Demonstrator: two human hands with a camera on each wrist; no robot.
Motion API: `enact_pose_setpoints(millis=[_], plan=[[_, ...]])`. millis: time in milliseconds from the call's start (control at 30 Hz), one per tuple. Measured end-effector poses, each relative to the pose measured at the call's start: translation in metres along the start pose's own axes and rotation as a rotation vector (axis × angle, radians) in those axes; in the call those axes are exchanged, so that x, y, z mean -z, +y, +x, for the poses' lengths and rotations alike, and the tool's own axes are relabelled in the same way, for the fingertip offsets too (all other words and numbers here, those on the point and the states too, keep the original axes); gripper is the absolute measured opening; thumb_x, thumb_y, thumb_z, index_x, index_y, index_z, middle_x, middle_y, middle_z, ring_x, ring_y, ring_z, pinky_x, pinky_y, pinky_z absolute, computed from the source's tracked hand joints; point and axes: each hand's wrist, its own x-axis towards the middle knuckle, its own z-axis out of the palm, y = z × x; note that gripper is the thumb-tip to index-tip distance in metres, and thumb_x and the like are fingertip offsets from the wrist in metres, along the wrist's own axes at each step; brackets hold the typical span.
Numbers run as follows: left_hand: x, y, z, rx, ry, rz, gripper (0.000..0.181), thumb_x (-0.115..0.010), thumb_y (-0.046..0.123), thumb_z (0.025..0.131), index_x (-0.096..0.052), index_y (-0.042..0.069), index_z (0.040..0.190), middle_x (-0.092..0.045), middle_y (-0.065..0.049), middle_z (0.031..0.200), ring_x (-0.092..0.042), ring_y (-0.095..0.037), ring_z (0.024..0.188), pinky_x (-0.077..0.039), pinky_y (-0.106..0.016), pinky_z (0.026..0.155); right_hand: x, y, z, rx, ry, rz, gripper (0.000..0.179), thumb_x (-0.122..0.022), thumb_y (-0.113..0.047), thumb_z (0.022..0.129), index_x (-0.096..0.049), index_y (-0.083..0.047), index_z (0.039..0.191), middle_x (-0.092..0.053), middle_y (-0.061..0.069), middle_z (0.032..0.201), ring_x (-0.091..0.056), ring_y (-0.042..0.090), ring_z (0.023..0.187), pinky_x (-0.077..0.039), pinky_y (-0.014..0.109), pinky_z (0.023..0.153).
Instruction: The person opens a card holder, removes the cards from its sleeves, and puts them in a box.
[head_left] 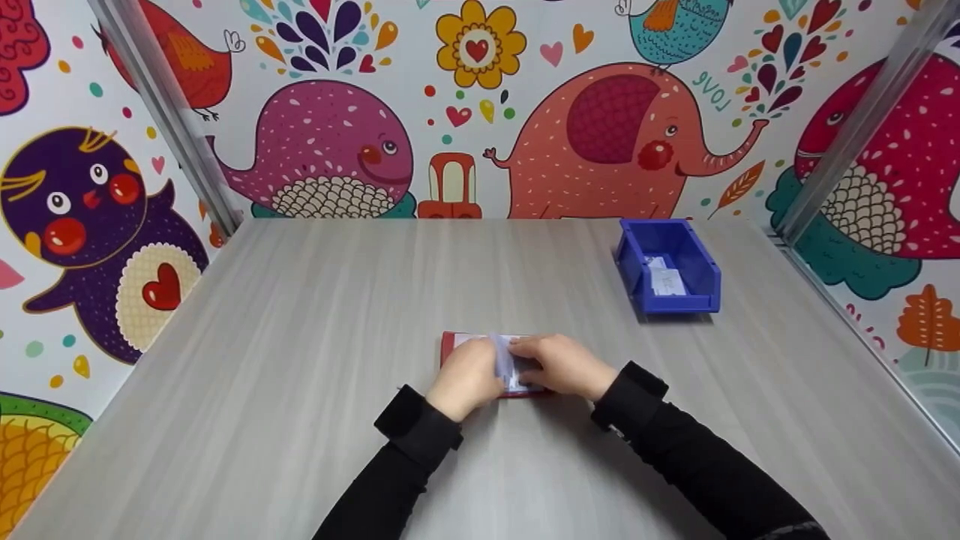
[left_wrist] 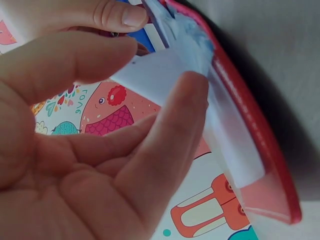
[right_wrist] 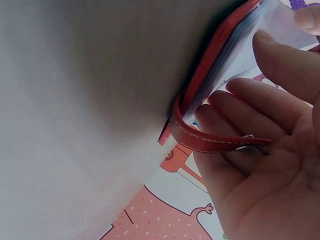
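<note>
A small red card holder (head_left: 448, 343) with several clear sleeves lies opened on the table between both hands. One pale translucent leaf (head_left: 502, 358) stands up from it. My left hand (head_left: 469, 377) is over its left part; in the left wrist view a fingertip (left_wrist: 192, 82) touches the sleeves, with the thumb apart. A white card-like sheet (left_wrist: 145, 75) slants out behind these fingers. On the right side, my right hand (head_left: 566, 366) rests with loosely bent fingers (right_wrist: 220, 117) along the page edges. A red stitched strap (right_wrist: 202, 141) with a metal snap reaches across that palm.
A blue open-front bin (head_left: 681, 304) holding several white cards (head_left: 666, 282) stands at the back right of the wood-grain table (head_left: 300, 315). Walls printed with cartoon animals (head_left: 600, 150) and metal frame posts (head_left: 161, 105) enclose the back and sides.
</note>
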Motion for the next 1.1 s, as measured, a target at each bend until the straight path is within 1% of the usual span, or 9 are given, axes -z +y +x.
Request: enact_pose_setpoints(millis=[233, 467, 567, 667, 867, 967, 1100], plan=[[0.001, 0.001, 0.0, 0.007, -0.011, -0.002, 0.016, -0.071, -0.003, 0.072, -0.057, 0.003, 0.076, -0.056, -0.007, 0.075, -0.051, -0.02, 0.069, -0.047, -0.037, 0.065, 0.006, -0.001, -0.002, -0.033, 0.032, 0.004, 0.04, -0.076, -0.003, 0.083, -0.066, 0.005, 0.122, -0.066, 0.019, 0.12, -0.063, 0.035, 0.111, -0.049, 0.045, 0.095], [0.001, 0.001, -0.001, 0.004, -0.004, 0.003, 0.017, -0.071, -0.004, 0.07, -0.056, 0.004, 0.075, -0.057, -0.007, 0.075, -0.052, -0.02, 0.069, -0.047, -0.038, 0.065, 0.013, -0.002, 0.0, -0.072, 0.09, 0.01, 0.044, -0.076, -0.004, 0.083, -0.064, 0.005, 0.125, -0.063, 0.021, 0.126, -0.061, 0.037, 0.114, -0.047, 0.047, 0.097], [0.001, 0.001, -0.001, 0.012, -0.007, -0.001, 0.018, -0.07, -0.006, 0.069, -0.056, 0.004, 0.075, -0.058, -0.008, 0.075, -0.051, -0.02, 0.068, -0.046, -0.037, 0.064, 0.016, -0.003, 0.0, -0.066, 0.116, -0.007, 0.045, -0.075, -0.004, 0.085, -0.063, 0.007, 0.126, -0.062, 0.021, 0.128, -0.06, 0.036, 0.115, -0.047, 0.048, 0.097], [0.001, 0.001, 0.0, 0.016, -0.002, 0.003, 0.017, -0.07, -0.007, 0.069, -0.058, 0.002, 0.077, -0.06, -0.01, 0.077, -0.054, -0.022, 0.07, -0.047, -0.038, 0.065, 0.018, -0.003, 0.0, -0.062, 0.136, -0.012, 0.045, -0.076, -0.005, 0.085, -0.062, 0.006, 0.127, -0.062, 0.02, 0.128, -0.06, 0.035, 0.117, -0.047, 0.048, 0.097], [0.005, 0.001, 0.0, 0.02, 0.019, 0.021, 0.018, -0.071, -0.007, 0.069, -0.061, -0.003, 0.084, -0.064, -0.016, 0.083, -0.063, -0.033, 0.079, -0.051, -0.044, 0.073, 0.019, -0.002, -0.002, -0.046, 0.143, -0.031, 0.044, -0.076, -0.006, 0.085, -0.064, 0.006, 0.125, -0.063, 0.02, 0.127, -0.06, 0.035, 0.117, -0.047, 0.048, 0.098], [0.01, 0.001, 0.0, 0.047, 0.027, -0.002, 0.019, -0.072, -0.006, 0.068, -0.062, -0.004, 0.085, -0.064, -0.017, 0.084, -0.063, -0.035, 0.082, -0.051, -0.046, 0.075, 0.018, -0.001, -0.002, -0.042, 0.138, -0.039, 0.043, -0.077, -0.006, 0.084, -0.065, 0.006, 0.124, -0.064, 0.02, 0.125, -0.061, 0.035, 0.115, -0.047, 0.048, 0.097], [0.015, -0.002, 0.001, 0.095, 0.048, -0.03, 0.016, -0.07, -0.004, 0.07, -0.059, -0.003, 0.081, -0.062, -0.016, 0.081, -0.062, -0.036, 0.08, -0.051, -0.048, 0.074, 0.016, 0.002, -0.003, -0.054, 0.128, -0.042, 0.042, -0.077, -0.005, 0.083, -0.065, 0.006, 0.122, -0.065, 0.02, 0.123, -0.062, 0.035, 0.112, -0.049, 0.047, 0.095]])
